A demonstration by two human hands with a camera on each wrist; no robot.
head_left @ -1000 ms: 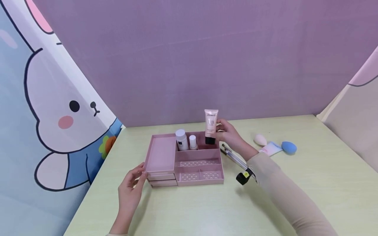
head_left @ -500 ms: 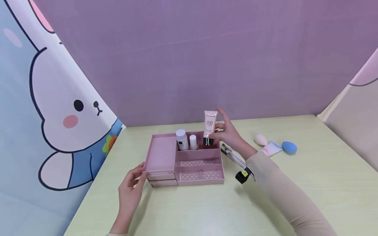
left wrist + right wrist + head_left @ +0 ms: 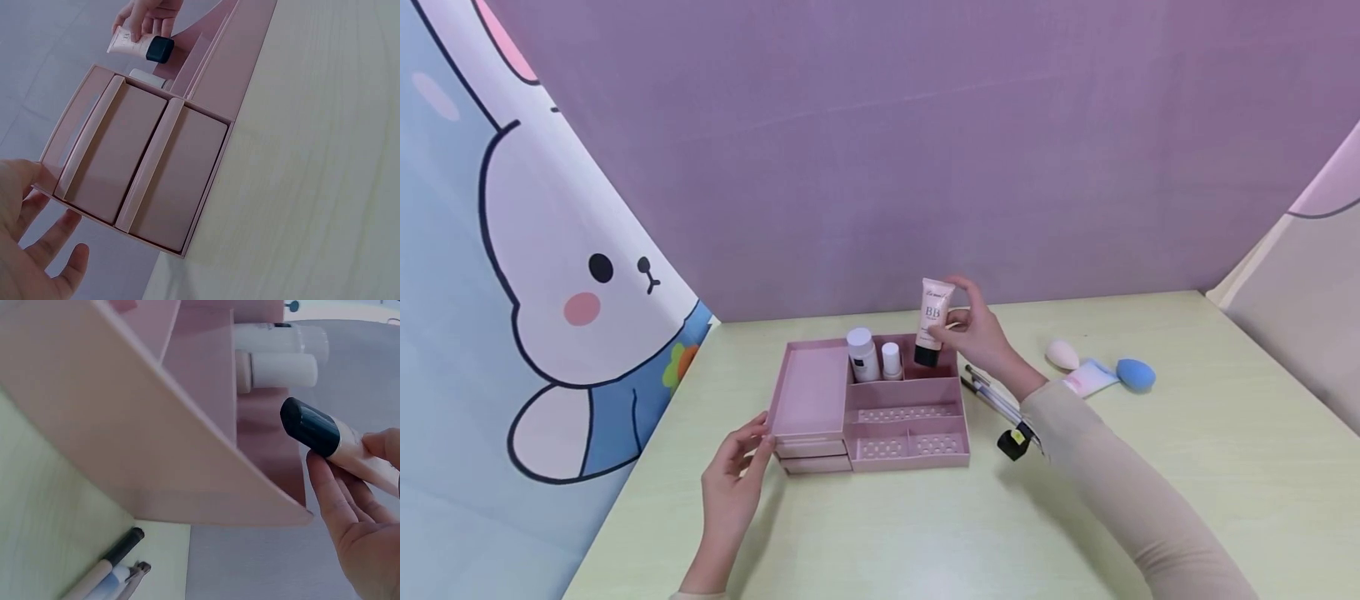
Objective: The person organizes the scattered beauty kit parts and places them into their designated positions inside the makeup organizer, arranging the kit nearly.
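Note:
A pink BB cream tube (image 3: 933, 315) with a black cap is held by my right hand (image 3: 983, 335), thumb in front and fingers behind. Its cap points down over the back right compartment of the pink desktop organizer (image 3: 808, 387). In the right wrist view the black cap (image 3: 310, 427) hangs just outside that compartment's opening. My left hand (image 3: 734, 467) touches the organizer's front left corner, with its fingers loosely spread along the side. Two drawers (image 3: 147, 169) on that side are pushed in. A white bottle (image 3: 863, 357) and a smaller white-capped bottle (image 3: 891, 361) stand in the back row.
Makeup brushes (image 3: 996, 402) lie right of the organizer, partly under the right forearm. Farther right are a pale sponge (image 3: 1062, 355), a blue sponge (image 3: 1135, 375) and a white and pink tube (image 3: 1090, 378). A purple backdrop (image 3: 1000, 167) rises behind the table.
The tube has tilted so its cap points slightly left, and the right hand has shifted its fingers on it. The left hand stays at the organizer's corner.

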